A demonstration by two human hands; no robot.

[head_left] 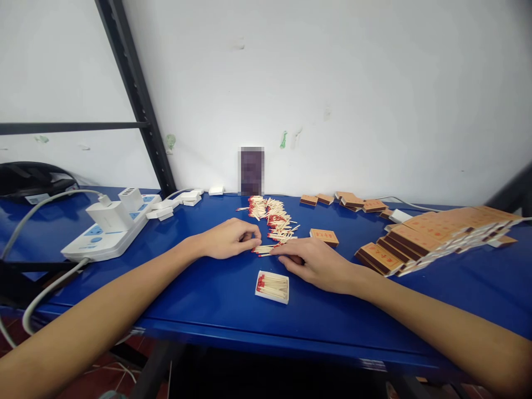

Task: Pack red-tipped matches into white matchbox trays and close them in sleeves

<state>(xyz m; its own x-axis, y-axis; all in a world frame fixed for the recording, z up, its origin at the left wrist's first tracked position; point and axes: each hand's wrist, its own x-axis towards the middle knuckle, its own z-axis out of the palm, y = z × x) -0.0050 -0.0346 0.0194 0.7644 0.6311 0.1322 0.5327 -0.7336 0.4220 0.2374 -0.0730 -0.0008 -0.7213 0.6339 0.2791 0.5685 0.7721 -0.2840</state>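
Both my hands rest on a blue table (208, 299). My left hand (230, 238) is curled, its fingertips pinched on a small bunch of red-tipped matches (263, 250). My right hand (313, 263) lies palm down, its fingers pressed on the other end of the same bunch. Behind them spreads a loose pile of matches (272, 216). In front, an open white tray (272, 286) holds a row of matches. A closed orange matchbox sleeve (324, 237) lies just beyond my right hand.
A long overlapping row of orange matchboxes (436, 235) fills the right side, with several more matchboxes (349, 202) near the wall. A white power strip (110, 227) with chargers and cables sits at left. A black metal frame (137, 94) leans up the wall.
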